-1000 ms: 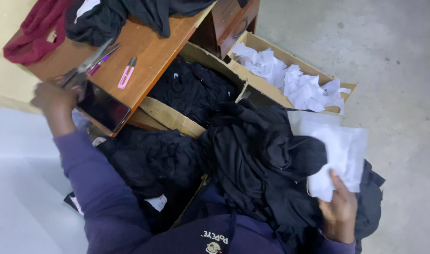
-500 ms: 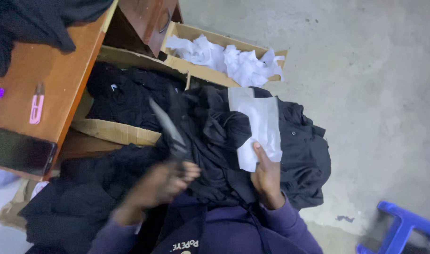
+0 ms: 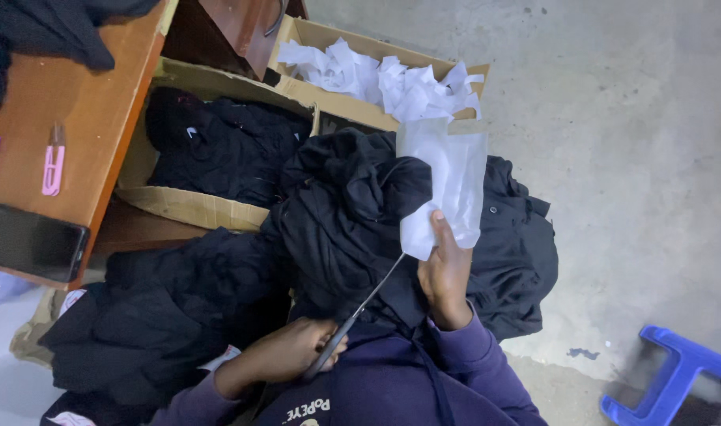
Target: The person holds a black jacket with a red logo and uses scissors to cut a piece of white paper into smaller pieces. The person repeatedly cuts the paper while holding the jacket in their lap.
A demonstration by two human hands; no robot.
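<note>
— While the right hand (image 3: 446, 272) pinches the white paper sheet (image 3: 443, 183) by its lower edge, why is it lifted over the black garment (image 3: 353, 213)?

— Likely so the sheet hangs free of the cloth; thumb and fingers are closed on it, holding it upright above the lap.

— And the left hand (image 3: 285, 355)?

— It is wrapped shut around the handles of the scissors (image 3: 360, 312), whose blades point up toward the sheet's bottom corner, nearly touching it.

— What lies around?

— A cardboard box (image 3: 317, 35) of white paper scraps (image 3: 384, 79) sits just beyond, another box of dark clothes (image 3: 218, 146) beside the wooden table (image 3: 69, 118), and a blue stool (image 3: 676, 371) stands well apart.
</note>
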